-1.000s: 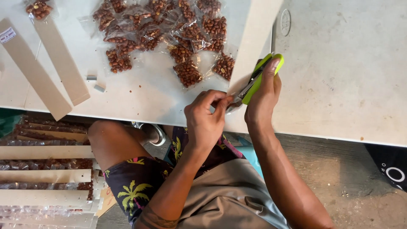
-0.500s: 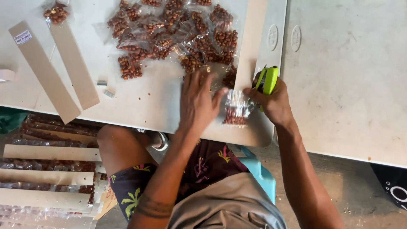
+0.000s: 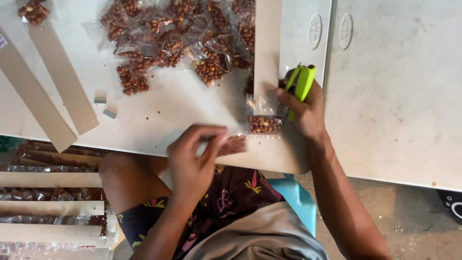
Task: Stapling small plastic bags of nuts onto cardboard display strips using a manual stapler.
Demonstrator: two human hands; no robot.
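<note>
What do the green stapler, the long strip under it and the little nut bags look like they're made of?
Stapler: glossy lime plastic shell, probably; its metal parts are hidden here. Strip: matte tan cardboard, flat and stiff-looking. Nut bags: thin clear plastic film, crinkled and glinting, with the nuts visible through it.

The left hand point(image 3: 195, 156) has pulled back from the heap of peanut packets point(image 3: 178, 36) to the near edge of the table point(image 3: 159, 120) — half a second ago it lay flat by the strip point(image 3: 267, 53), and now it pinches a blurred packet point(image 3: 232, 144). The right hand point(image 3: 303, 108), which a second ago worked the green stapler point(image 3: 302, 84) at the strip's end beside the left, now holds it against the strip's lower end, where a stapled-looking packet point(image 3: 263, 123) hangs — the strip itself lies more upright.
</note>
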